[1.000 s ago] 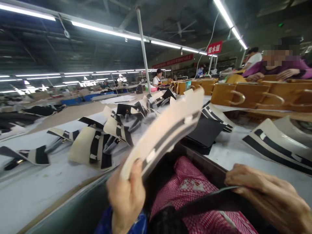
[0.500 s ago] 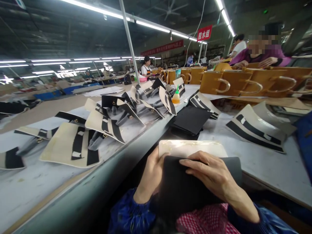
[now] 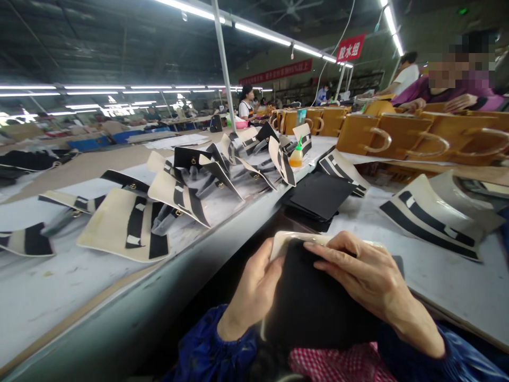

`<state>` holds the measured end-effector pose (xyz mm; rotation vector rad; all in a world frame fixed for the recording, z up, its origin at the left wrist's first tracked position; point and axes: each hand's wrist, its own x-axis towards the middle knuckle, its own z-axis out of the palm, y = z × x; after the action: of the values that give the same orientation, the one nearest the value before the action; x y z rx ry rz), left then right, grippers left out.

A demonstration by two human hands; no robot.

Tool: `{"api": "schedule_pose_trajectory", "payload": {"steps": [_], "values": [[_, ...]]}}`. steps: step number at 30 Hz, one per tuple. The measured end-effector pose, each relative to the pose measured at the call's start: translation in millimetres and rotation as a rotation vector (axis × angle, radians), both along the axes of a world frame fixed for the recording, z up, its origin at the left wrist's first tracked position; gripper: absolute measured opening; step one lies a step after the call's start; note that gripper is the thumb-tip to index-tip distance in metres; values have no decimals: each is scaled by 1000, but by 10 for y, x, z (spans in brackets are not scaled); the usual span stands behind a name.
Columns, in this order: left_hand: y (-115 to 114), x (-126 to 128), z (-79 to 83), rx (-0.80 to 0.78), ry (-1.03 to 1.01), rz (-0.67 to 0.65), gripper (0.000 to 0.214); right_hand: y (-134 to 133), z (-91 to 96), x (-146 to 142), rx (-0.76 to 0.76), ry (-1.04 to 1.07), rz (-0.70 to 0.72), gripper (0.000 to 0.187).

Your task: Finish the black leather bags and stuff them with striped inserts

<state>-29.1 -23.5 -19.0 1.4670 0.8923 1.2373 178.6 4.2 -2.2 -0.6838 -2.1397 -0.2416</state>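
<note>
A black sheet (image 3: 314, 302) lies over a cream bag panel (image 3: 283, 240) on my lap at the table's edge. My left hand (image 3: 254, 292) grips the left edge of both pieces, thumb on top. My right hand (image 3: 363, 276) lies flat on the black sheet with fingers stretched out, pressing it down near the top edge. Only a thin cream rim of the panel shows above the sheet.
Several cream panels with black stripes (image 3: 131, 228) lie on the belt (image 3: 59, 297) to my left. A stack of black sheets (image 3: 318, 197), a small glue bottle (image 3: 296, 155) and tan handbags (image 3: 382, 139) stand ahead. Another person (image 3: 457, 85) works at the far right.
A second ago my left hand held the striped cream panel up in the air; it now lies face down on my lap with the black sheet laid over it and my right hand pressing on top.
</note>
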Motion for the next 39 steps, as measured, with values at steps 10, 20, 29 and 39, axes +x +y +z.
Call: {"api": "schedule_pose_trajectory", "payload": {"steps": [10,20,29,39], "values": [[-41,-58,31,-105,-114,-103,39,-4,-33,-7,22,11,10,34],[-1,-123,-38,-183,-129,-267,51,-23,-5,-34,40,-18,19,35],[-4,-106,36,-156,-30,-189,46,-112,-22,120,-72,-8,1,40],[-34,-113,61,-123,30,-224,47,-31,78,-21,-6,-41,75,32]]}}
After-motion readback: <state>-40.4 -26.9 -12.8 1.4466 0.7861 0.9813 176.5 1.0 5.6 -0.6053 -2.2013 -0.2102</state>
